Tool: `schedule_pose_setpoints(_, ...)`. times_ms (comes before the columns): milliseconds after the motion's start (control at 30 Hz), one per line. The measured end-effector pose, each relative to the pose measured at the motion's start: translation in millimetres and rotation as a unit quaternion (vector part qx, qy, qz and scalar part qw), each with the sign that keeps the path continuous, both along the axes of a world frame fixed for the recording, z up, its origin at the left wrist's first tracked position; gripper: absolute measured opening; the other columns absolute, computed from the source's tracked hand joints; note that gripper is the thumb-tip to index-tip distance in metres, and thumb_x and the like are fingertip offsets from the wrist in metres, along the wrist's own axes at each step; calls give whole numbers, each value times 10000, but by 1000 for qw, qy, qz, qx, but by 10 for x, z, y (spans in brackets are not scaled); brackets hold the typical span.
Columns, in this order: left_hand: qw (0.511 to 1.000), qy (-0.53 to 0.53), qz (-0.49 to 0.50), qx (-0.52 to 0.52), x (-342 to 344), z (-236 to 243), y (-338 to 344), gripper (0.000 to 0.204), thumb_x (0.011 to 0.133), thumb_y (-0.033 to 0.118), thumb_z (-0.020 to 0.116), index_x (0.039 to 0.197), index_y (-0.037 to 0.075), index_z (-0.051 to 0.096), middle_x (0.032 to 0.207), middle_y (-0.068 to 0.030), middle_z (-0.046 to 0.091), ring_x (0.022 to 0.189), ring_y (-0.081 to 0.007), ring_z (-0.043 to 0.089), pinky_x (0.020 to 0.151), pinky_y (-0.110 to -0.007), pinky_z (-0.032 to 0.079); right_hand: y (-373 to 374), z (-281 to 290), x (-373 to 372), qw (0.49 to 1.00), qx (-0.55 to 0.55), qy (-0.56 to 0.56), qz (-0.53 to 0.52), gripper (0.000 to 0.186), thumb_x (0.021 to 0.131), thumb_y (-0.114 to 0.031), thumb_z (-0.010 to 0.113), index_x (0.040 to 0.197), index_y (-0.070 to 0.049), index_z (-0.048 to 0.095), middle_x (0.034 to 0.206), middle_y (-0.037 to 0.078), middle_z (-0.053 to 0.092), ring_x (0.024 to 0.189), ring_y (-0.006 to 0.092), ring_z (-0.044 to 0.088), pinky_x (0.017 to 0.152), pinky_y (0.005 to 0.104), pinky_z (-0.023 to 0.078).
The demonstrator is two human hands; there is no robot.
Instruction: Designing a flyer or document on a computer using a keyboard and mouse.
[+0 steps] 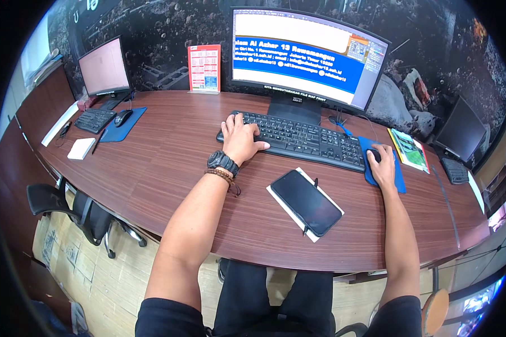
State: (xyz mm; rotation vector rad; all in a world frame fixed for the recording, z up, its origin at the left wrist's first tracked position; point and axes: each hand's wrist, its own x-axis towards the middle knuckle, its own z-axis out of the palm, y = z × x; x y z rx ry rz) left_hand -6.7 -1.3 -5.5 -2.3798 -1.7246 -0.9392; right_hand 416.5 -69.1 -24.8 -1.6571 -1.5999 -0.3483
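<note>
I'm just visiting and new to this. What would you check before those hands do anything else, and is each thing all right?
1. Left hand at the left end of the keyboard: ok.
2. Right hand over the black mouse: ok.
3. Mouse on its blue pad, with bare pad showing around it: ok.
4. Large monitor in front lit, showing a blue-and-white layout: ok.
5. Phone off the keyboard: ok; it lies between the forearms, its screen dark.
6. Any key or mouse button pressed: cannot tell; the fingers hide it.
</note>
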Motion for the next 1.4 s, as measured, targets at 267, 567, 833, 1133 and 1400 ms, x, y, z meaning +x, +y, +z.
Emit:
schedule_pose_setpoints(267, 1000, 21, -7, 6, -16, 17, -3, 431, 707, 430, 848, 995, 123, 757, 1413, -270, 462, 1348, -428, 333, 1106, -555, 242, -3, -7, 56, 997, -60, 40, -7, 346, 830, -257, 671, 1139, -102, 685, 1207, 152, 586, 1144, 350, 585, 975, 428, 474)
schedule_pose_setpoints(567, 997, 24, 42, -62, 5, -7, -1, 767, 741, 532, 809, 1362, 149, 573, 1523, -289, 284, 1411, -449, 258, 1127, -625, 208, -19, -30, 79, 995, -62, 58, -58, 357, 825, -253, 680, 1149, -103, 689, 1216, 161, 583, 1157, 359, 579, 985, 433, 473)
schedule_pose_setpoints(833, 993, 4, 54, -108, -11, 43, -34, 895, 759, 578, 781, 1466, 136, 458, 1523, -320, 256, 1438, -477, 209, 1122, -639, 232, -19, -44, 95, 996, -52, 58, -31, 361, 815, -238, 677, 1141, -83, 697, 1221, 169, 583, 1146, 364, 580, 986, 430, 474)
schedule_pose_setpoints(1133, 992, 2, 55, -113, -17, 12, -9, 887, 764, 568, 781, 1468, 139, 452, 1535, -297, 252, 1444, -466, 198, 1132, -659, 205, -17, -17, 72, 996, -63, 60, -33, 357, 811, -239, 680, 1133, -85, 705, 1230, 174, 580, 1137, 365, 586, 986, 431, 474)
schedule_pose_setpoints(1400, 992, 3, 57, -113, -3, 25, -17, 882, 767, 557, 781, 1471, 141, 452, 1529, -295, 268, 1447, -461, 198, 1134, -661, 200, -4, -45, 95, 997, -54, 53, -26, 351, 816, -239, 684, 1134, -89, 697, 1217, 167, 583, 1140, 359, 583, 989, 428, 471)
